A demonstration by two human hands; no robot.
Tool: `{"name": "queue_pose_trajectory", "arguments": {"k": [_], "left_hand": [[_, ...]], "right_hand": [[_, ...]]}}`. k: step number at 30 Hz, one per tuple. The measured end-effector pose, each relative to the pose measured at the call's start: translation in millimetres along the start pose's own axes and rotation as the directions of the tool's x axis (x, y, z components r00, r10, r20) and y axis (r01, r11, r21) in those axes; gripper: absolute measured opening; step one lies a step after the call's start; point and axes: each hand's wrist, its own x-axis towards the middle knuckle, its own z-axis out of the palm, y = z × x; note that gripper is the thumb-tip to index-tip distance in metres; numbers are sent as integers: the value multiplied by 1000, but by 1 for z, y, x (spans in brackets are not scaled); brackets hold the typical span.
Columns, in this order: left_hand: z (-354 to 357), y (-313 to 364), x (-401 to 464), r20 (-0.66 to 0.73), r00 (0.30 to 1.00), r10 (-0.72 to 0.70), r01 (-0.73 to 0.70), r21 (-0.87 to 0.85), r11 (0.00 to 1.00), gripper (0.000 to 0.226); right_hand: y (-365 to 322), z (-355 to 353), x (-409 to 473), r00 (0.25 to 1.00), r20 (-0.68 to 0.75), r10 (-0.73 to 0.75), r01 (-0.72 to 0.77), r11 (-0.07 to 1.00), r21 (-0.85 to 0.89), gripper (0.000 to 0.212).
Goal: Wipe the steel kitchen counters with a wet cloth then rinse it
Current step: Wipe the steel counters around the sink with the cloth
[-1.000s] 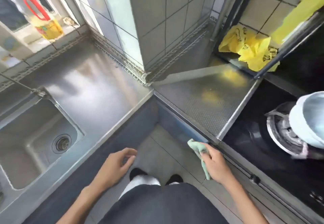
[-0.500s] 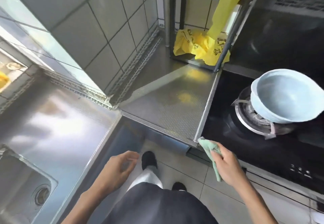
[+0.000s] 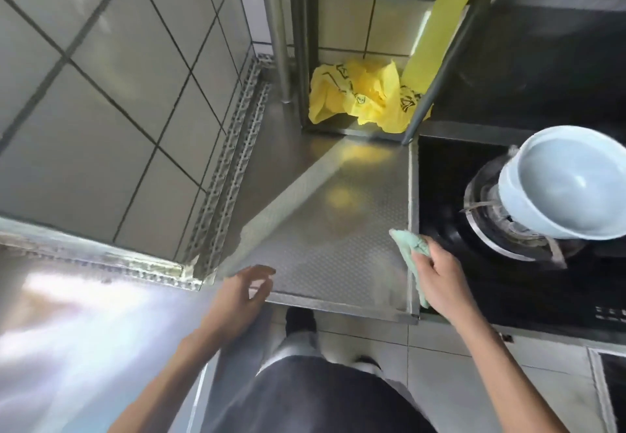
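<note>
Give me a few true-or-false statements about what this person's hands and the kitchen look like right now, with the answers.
1. The right hand grips a green cloth. True.
2. The left hand holds a sponge. False: it holds nothing, its fingers loosely curled over the counter's front edge.
3. A pale blue bowl sits tilted on the gas burner. True.
4. The yellow plastic bag lies in the sink. False: it lies on the lower shelf of a metal rack at the back of the textured steel counter.
5. The cloth is at the counter's right edge, beside the black stovetop. True.
</note>
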Motion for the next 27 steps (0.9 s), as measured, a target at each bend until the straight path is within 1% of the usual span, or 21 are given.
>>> {"name": "queue_pose_trajectory", "arguments": {"k": [2, 4, 5, 6, 7, 8, 10, 12, 14, 17, 19, 21, 24, 27], "left_hand": [[-1, -13, 32, -58, 997, 52, -46, 96, 994, 29], [2, -21, 63, -101, 991, 89, -70, 181, 981, 37], [6, -24, 77, -110, 990, 89, -63, 227, 972, 43], [10, -27, 89, -118, 990, 80, -46, 265, 963, 49], [15, -30, 98, -131, 989, 72, -31, 297, 954, 53], [20, -33, 105, -150, 985, 80, -28, 319, 947, 55], [31, -43, 112, -183, 974, 132, -58, 359, 931, 58], [37, -55, 114, -182, 967, 177, -88, 413, 906, 61], [39, -61, 116, -184, 966, 182, -87, 432, 898, 61], [41, -61, 117, -204, 961, 185, -79, 437, 896, 59], [42, -61, 117, -218, 955, 201, -88, 439, 894, 56], [41, -59, 117, -223, 955, 196, -81, 442, 894, 55], [42, -56, 117, -244, 950, 196, -67, 453, 889, 55], [42, -56, 117, -261, 940, 218, -81, 452, 889, 55]], "right_hand": [[2, 28, 7, 999, -22, -29, 27, 997, -74, 31], [11, 64, 3, 996, 49, -71, 80, 968, -237, 36], [20, 82, -2, 991, 110, -83, 117, 928, -354, 41], [28, 97, -9, 982, 161, -96, 163, 862, -480, 45], [35, 106, -15, 975, 184, -128, 212, 788, -578, 49], [39, 110, -17, 970, 183, -162, 242, 741, -626, 53], [41, 104, -3, 971, 146, -189, 239, 744, -624, 61], [40, 93, 26, 984, 91, -155, 179, 781, -598, 66], [35, 83, 69, 994, 43, -103, 109, 817, -566, 65], [23, 78, 139, 993, 29, -115, 112, 828, -549, 61], [16, 80, 169, 986, 70, -150, 163, 820, -548, 62], [15, 85, 171, 968, 124, -218, 250, 796, -551, 64], [25, 91, 131, 909, 248, -335, 417, 729, -543, 68], [45, 93, 65, 856, 378, -353, 512, 681, -524, 73]]}}
